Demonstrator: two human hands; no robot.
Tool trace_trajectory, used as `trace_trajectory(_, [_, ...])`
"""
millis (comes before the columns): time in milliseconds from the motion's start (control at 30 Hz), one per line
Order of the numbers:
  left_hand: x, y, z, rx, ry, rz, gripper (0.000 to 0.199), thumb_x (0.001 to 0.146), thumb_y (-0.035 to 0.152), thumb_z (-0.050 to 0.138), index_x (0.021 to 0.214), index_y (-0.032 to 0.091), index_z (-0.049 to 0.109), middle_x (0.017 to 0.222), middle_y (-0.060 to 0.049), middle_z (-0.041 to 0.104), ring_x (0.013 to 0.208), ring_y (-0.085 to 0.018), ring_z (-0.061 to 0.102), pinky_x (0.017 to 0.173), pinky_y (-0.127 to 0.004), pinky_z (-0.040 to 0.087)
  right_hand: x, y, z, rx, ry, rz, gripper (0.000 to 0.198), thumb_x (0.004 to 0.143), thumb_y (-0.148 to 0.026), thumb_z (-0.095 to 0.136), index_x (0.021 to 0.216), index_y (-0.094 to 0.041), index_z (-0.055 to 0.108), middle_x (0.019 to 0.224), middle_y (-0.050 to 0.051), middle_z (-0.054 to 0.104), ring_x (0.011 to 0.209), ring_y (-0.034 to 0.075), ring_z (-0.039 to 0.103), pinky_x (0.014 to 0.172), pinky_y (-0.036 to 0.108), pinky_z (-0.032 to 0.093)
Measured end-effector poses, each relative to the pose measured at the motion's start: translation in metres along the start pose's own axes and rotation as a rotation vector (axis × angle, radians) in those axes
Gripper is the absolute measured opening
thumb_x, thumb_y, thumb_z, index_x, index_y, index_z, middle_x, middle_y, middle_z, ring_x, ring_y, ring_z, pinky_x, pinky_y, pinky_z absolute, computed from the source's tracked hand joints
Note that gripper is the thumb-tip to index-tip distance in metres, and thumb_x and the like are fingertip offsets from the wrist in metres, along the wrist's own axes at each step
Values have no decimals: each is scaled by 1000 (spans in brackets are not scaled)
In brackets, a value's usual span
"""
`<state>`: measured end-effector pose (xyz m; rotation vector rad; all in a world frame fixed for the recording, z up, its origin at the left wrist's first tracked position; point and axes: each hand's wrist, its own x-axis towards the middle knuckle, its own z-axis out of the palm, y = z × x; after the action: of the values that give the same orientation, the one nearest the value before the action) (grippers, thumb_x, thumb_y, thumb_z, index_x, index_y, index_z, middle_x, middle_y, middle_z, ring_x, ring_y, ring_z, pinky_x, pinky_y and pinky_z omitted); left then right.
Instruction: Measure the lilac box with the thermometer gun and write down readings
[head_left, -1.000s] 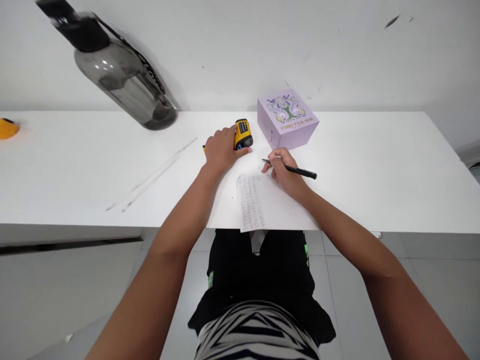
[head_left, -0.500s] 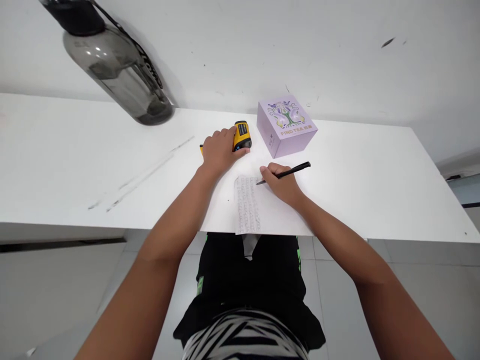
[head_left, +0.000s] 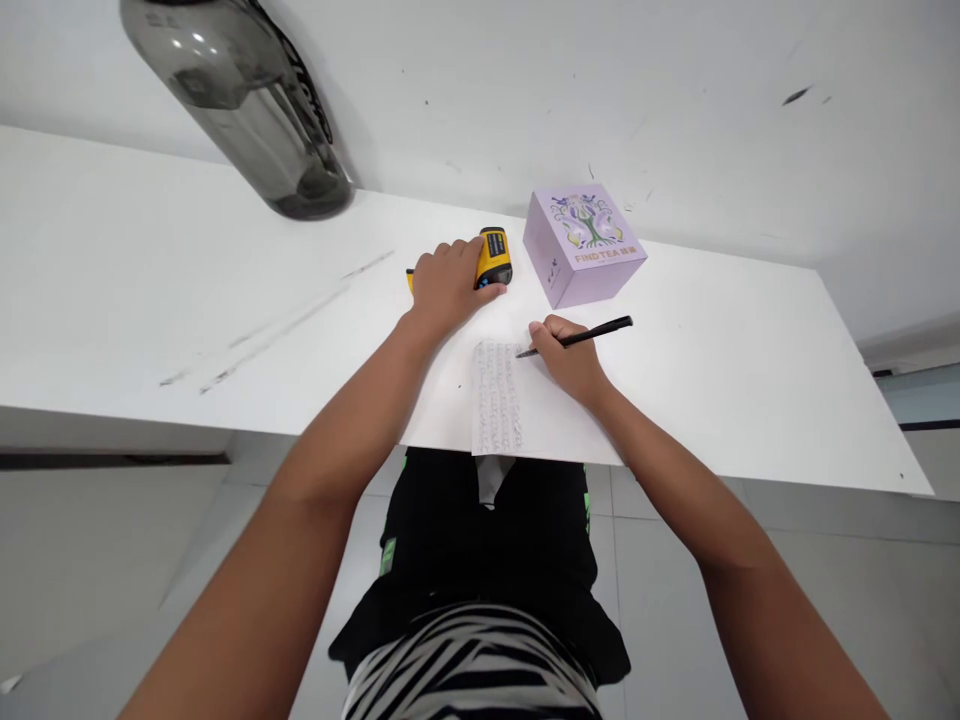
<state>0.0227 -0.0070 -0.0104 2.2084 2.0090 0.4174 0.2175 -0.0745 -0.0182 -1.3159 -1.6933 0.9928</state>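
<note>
My left hand is wrapped over a yellow-and-black tape measure lying on the white table. Its fingers cover the middle, and a yellow end shows past them on the left. My right hand grips a black pen tilted to the right, its tip at a sheet of paper. Several columns of small handwriting fill the left part of the sheet. The paper reaches the table's front edge, and my right hand and wrist cover part of its right side.
Behind my right hand stands a lilac tea box. A grey see-through water bottle, partly filled, stands at the back left by the white wall. Dark scuffs mark the table on the left.
The camera view has tilted slightly, so the bottle top is now cut off. Both hands keep their holds, and the pen tip stays near the top of the writing.
</note>
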Motion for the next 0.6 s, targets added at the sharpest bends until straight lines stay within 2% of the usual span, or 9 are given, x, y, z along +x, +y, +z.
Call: trace_trajectory(600, [-1, 1, -2, -18, 9, 27, 73, 85, 56, 50, 150, 26, 35, 135, -13, 54, 124, -38, 45, 98, -50, 36, 0, -1, 0, -19, 77, -33, 39, 86, -29, 55, 52, -22, 37, 54, -4, 39, 56, 11, 37, 55, 27, 32])
